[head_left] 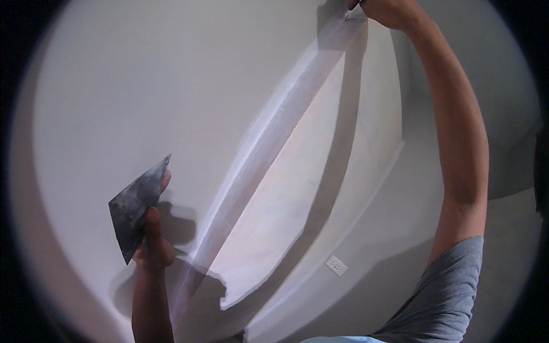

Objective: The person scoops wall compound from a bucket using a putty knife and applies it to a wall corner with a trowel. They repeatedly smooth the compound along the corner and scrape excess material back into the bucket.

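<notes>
My left hand [153,243] is closed round a dark grey, smeared flat metal plate [136,207] with slanted edges and a pointed corner. It is held up in front of the wall at lower left. At the top edge of the picture, my right hand [386,10] is closed on a scraper [357,14]. Only a bit of its pale blade shows, at the upper end of a long smooth band [269,137] on the wall. The band runs slantwise down the wall, whitish along its left edge and greyish pink beside it. The scraper's handle is hidden.
A pale wall [171,97] fills most of the view. A white outlet plate [335,266] is set low on an adjoining surface at right. Shadows of my arms fall across the wall. My grey sleeve [446,291] is at lower right.
</notes>
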Action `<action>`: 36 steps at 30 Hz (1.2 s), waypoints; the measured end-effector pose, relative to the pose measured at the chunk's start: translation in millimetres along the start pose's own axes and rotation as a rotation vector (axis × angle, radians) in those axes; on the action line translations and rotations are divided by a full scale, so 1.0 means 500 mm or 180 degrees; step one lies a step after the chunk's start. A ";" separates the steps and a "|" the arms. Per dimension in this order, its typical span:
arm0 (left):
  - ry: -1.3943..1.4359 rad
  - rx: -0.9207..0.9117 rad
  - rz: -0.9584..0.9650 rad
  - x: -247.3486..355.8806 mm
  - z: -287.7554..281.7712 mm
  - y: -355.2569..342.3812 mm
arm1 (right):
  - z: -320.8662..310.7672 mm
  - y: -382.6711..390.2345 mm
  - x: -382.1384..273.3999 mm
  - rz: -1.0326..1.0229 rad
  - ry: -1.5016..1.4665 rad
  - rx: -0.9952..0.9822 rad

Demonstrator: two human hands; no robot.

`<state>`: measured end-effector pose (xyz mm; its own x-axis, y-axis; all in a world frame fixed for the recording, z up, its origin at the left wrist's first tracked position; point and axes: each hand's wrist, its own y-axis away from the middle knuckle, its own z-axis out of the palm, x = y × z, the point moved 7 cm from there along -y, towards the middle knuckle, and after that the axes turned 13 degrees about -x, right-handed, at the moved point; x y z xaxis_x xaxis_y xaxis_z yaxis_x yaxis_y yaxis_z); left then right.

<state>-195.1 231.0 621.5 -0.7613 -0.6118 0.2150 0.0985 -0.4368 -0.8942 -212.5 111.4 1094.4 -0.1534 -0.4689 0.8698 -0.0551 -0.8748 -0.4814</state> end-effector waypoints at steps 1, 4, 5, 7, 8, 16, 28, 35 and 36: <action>-0.0191 -0.0037 -0.0127 -0.008 -0.004 0.006 | 0.002 -0.005 0.009 0.0031 0.0045 -0.0017; -0.0612 -0.0052 -0.0210 -0.005 -0.021 0.010 | -0.010 -0.007 0.018 0.0095 0.0230 -0.0058; -0.0605 0.0004 -0.0105 0.019 -0.008 -0.008 | -0.003 -0.010 0.006 0.0076 0.0319 -0.0103; -0.0635 0.0117 0.0058 0.032 -0.006 -0.013 | 0.005 -0.017 0.007 0.0111 0.0374 -0.0128; -0.0637 0.0172 0.0089 0.023 -0.009 -0.004 | 0.009 -0.020 0.009 0.0129 0.0401 -0.0146; -0.0533 0.0166 -0.0118 0.004 -0.016 0.019 | 0.025 -0.003 0.009 -0.0276 0.0124 -0.0407; -0.1817 0.0030 0.0826 0.020 -0.015 0.029 | -0.029 0.091 0.046 -0.0086 -0.0308 -0.0305; -0.1165 0.0230 0.0609 0.034 0.004 -0.009 | -0.062 0.090 0.058 -0.0176 -0.0516 0.0055; -0.0877 0.0273 0.0424 0.029 0.003 -0.012 | -0.054 0.081 0.049 -0.0180 -0.0416 0.0061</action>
<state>-205.6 223.9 630.7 -0.5368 -0.8179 0.2071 0.2481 -0.3877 -0.8878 -245.1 67.8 1093.2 -0.0209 -0.4296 0.9028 -0.0408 -0.9018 -0.4301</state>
